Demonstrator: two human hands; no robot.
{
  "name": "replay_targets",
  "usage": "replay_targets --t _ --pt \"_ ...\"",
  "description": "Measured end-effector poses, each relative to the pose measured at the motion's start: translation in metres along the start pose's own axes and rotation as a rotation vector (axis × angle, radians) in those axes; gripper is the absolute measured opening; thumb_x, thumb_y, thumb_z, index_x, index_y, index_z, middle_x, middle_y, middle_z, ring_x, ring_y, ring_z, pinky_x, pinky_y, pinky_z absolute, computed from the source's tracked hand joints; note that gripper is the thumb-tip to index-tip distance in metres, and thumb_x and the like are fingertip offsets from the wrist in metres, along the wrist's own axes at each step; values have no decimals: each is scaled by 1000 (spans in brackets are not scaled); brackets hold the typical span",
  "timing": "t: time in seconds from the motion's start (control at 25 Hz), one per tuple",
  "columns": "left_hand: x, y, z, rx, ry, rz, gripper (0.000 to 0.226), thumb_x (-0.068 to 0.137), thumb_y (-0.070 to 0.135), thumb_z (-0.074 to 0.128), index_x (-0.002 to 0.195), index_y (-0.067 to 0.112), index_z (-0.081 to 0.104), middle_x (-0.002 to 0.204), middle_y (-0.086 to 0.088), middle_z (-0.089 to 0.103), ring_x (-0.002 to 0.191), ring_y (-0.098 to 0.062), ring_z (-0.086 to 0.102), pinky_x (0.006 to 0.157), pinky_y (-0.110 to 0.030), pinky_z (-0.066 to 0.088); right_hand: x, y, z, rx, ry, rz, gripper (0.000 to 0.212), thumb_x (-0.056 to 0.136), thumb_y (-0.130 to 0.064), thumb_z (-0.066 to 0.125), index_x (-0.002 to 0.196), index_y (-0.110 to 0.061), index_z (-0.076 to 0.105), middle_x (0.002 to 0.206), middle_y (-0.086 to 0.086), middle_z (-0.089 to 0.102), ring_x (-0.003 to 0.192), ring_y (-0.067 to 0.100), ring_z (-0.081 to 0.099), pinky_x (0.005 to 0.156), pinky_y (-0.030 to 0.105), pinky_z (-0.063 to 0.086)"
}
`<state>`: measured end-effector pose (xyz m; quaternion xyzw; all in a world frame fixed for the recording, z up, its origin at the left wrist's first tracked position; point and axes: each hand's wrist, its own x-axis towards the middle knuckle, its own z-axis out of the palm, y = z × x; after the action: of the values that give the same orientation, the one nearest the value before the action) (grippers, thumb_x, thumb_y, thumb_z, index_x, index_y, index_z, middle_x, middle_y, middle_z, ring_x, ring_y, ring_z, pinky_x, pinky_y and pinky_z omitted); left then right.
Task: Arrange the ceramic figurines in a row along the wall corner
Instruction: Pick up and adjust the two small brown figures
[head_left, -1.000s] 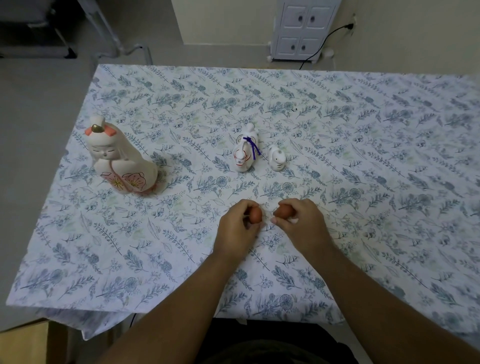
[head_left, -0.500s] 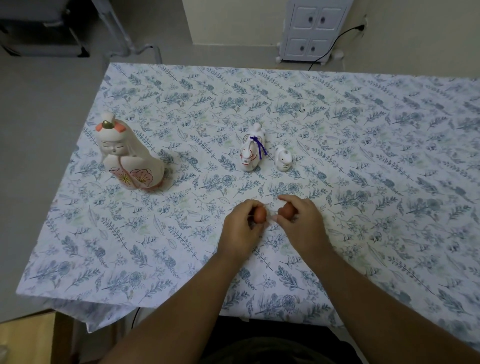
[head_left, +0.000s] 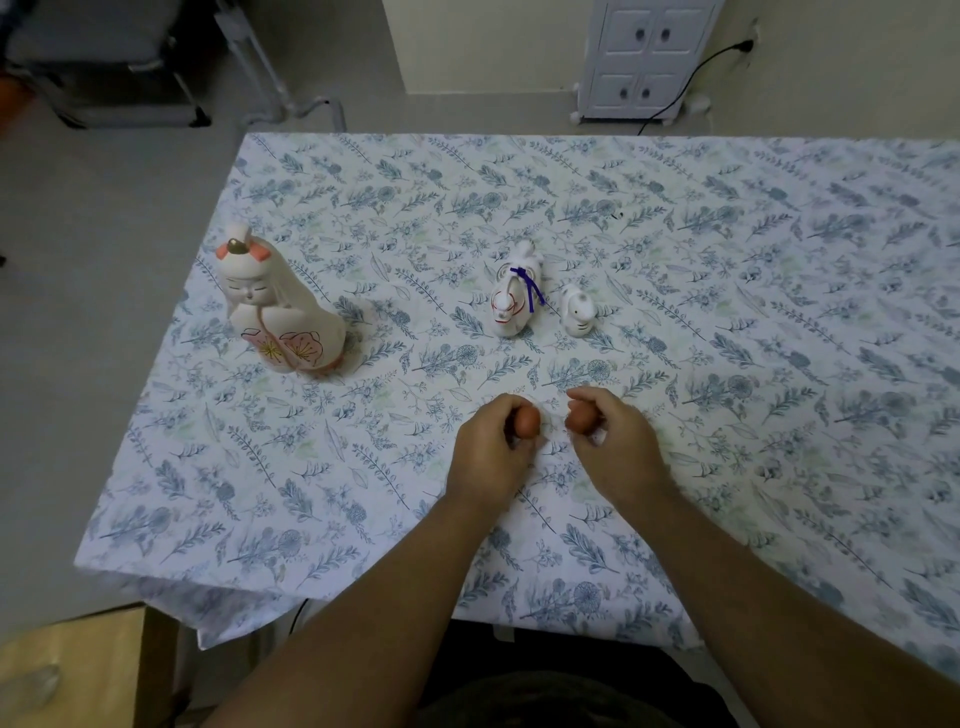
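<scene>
A tall white doll figurine (head_left: 280, 312) with pink flowers stands near the table's left edge. In the middle lie a white animal figurine with a purple ribbon (head_left: 514, 296) and, right beside it, a smaller white animal figurine (head_left: 577, 310). Nearer to me, my left hand (head_left: 491, 452) is closed around a small orange-brown figurine (head_left: 527, 420). My right hand (head_left: 615, 441) grips a second small orange-brown figurine (head_left: 579, 418). Both hands rest low over the cloth, a short gap between them. Fingers hide most of each small piece.
The table carries a blue floral cloth (head_left: 727, 364). Its left edge (head_left: 156, 374) drops to grey floor. Beyond the far edge stand a white cabinet (head_left: 644, 57) with a black cable (head_left: 691, 78) and a metal frame (head_left: 270, 67). A wooden surface (head_left: 67, 670) sits at lower left.
The view has shifted so the table sits further right and lower in frame. My hands have drawn slightly apart, each still holding its small piece. The other figurines have not moved.
</scene>
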<state>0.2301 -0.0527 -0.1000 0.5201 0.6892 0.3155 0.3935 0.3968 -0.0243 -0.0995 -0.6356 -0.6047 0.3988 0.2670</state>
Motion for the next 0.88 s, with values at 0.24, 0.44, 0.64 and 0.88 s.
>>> replay_targets --t 0.24,0.44,0.64,0.88 --pt "-3 3 -1 -21 -9 -25 25 76 11 66 90 31 65 86 10 73 83 -18 71 71 -46 61 -2 2 -4 86 -13 47 42 77 -1 82 88 -38 66 89 -12 70 87 -1 67 79 20 58" --pt "-1 0 1 -71 -36 -59 28 78 6 67 92 31 66 88 4 75 84 -21 73 69 -49 61 0 10 -7 30 -96 17 34 82 9 73 89 -24 67 90 -2 73 89 18 72 84 45 60" --pt "0 -2 -6 -59 -61 -83 54 77 23 84 126 29 63 115 15 67 102 -6 64 85 -20 52 -10 -6 -12 -55 -138 1 79 72 -20 91 141 -21 54 135 -1 55 123 9 47 103 16 41" --pt "-24 -21 -102 56 190 160 58 84 31 79 137 27 57 139 12 58 129 -3 49 106 -15 37 -17 -83 24 -288 -26 -379 69 83 -41 79 143 -17 55 145 0 54 137 21 43 110 41 41"
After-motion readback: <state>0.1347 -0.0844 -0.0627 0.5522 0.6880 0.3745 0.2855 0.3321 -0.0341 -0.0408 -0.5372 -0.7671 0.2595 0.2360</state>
